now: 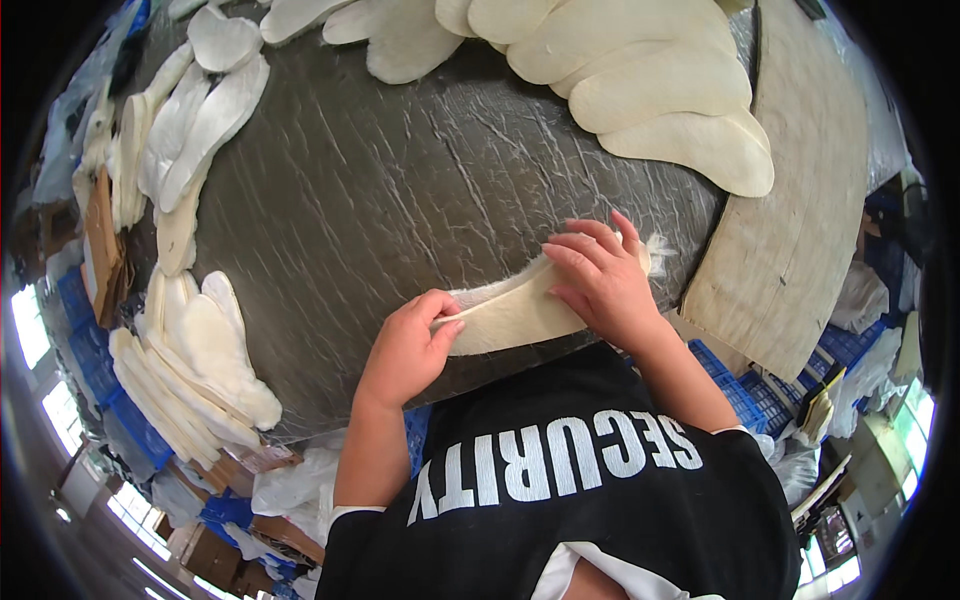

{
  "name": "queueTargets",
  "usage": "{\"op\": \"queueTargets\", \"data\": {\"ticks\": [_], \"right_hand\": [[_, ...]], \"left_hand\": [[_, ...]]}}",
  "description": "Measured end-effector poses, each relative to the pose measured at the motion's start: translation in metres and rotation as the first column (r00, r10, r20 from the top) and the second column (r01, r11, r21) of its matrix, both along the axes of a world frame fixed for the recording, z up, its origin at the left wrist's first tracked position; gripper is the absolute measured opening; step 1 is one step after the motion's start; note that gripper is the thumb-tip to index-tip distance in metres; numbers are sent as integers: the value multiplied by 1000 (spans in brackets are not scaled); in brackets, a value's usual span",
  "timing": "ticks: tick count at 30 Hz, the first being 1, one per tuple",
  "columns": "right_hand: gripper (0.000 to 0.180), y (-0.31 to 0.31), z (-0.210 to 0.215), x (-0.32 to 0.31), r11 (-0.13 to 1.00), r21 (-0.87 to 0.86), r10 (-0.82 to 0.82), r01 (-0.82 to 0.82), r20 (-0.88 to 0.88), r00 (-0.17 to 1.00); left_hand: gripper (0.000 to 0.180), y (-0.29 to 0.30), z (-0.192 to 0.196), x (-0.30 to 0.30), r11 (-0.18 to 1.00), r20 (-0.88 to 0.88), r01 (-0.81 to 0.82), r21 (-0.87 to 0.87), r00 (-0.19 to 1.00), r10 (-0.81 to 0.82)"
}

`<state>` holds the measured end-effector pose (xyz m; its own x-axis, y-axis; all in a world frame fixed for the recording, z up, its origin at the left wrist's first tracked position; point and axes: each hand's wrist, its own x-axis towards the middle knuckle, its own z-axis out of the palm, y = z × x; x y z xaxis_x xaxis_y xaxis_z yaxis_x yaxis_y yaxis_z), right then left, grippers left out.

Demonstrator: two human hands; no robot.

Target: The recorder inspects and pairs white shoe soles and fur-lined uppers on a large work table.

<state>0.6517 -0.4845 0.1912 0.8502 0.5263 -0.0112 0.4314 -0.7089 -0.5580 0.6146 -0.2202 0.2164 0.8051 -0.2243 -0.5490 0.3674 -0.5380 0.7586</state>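
A cream fleece insole (515, 318) lies lengthwise in front of me at the near edge of the dark table, its upper edge folded up and showing fluffy fibre. My left hand (408, 345) is closed on its left end, thumb and fingers pinching the edge. Over its right part bends my right hand (605, 280), the thumb on the near side and the fingers curled at the upper edge. What lies under the right palm is hidden. Loose white fluff (657, 256) sticks out beyond that hand.
Overlapping cream insoles (660, 90) spread along the far side of the plastic-covered table (350, 190). More white insoles (205, 120) lie at the far left, with a stack (195, 360) at the near left. A wooden board (800, 190) borders the right; blue crates (730, 385) stand below.
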Motion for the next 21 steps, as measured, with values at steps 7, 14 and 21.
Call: {"op": "queueTargets", "data": {"ticks": [7, 14, 21], "right_hand": [[22, 14, -5, 7, 1000, 23, -15, 14, 31, 999], [24, 50, 2, 10, 984, 137, 113, -117, 31, 993], [24, 79, -6, 6, 963, 176, 229, -205, -131, 965]], "left_hand": [[11, -10, -5, -5, 988, 170, -152, 26, 975, 145], [11, -13, -4, -2, 984, 143, -169, 63, 977, 159], [16, 8, -24, -26, 734, -111, -633, -244, 771, 627]]}}
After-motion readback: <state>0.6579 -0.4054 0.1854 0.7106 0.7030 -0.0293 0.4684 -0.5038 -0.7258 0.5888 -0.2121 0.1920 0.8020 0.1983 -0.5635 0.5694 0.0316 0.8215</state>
